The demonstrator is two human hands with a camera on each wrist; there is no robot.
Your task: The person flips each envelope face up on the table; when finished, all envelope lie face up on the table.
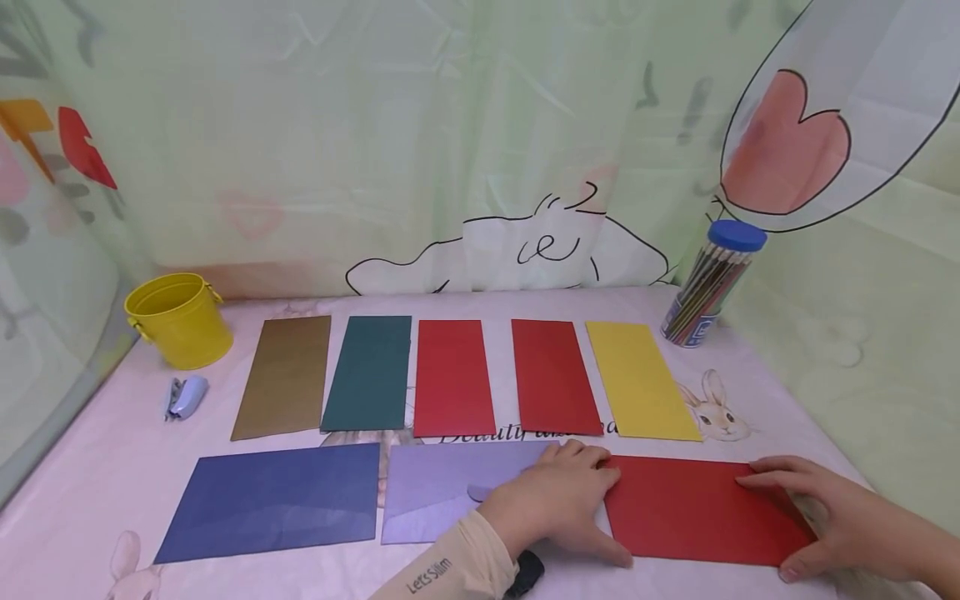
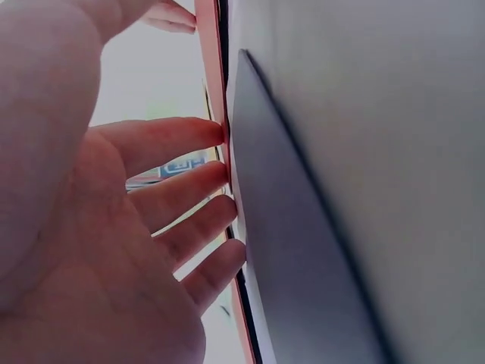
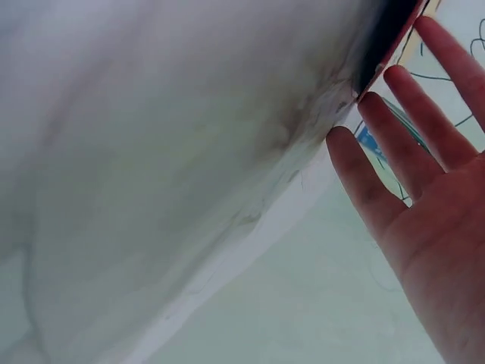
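On the pink cloth a flat red rectangle (image 1: 697, 510), like a stiff card or envelope, lies at the front right. My left hand (image 1: 562, 500) rests at its left edge with thumb and fingers spread. In the left wrist view the straight fingertips (image 2: 216, 133) touch the surface along the red edge. At the right end is my right hand (image 1: 832, 517), thumb at the near corner and fingers at the far one. Its fingers (image 3: 394, 144) show straight in the right wrist view. A shiny lavender envelope (image 1: 427, 492) with a small tab lies partly under my left hand.
A dark blue rectangle (image 1: 277, 500) lies front left. Behind stand out brown (image 1: 288, 375), green (image 1: 369, 371), red (image 1: 452, 375), second red (image 1: 555, 375) and yellow (image 1: 643, 379) ones in a row. Around them are a yellow bucket (image 1: 183, 325), small stapler (image 1: 185, 397) and pencil jar (image 1: 708, 287).
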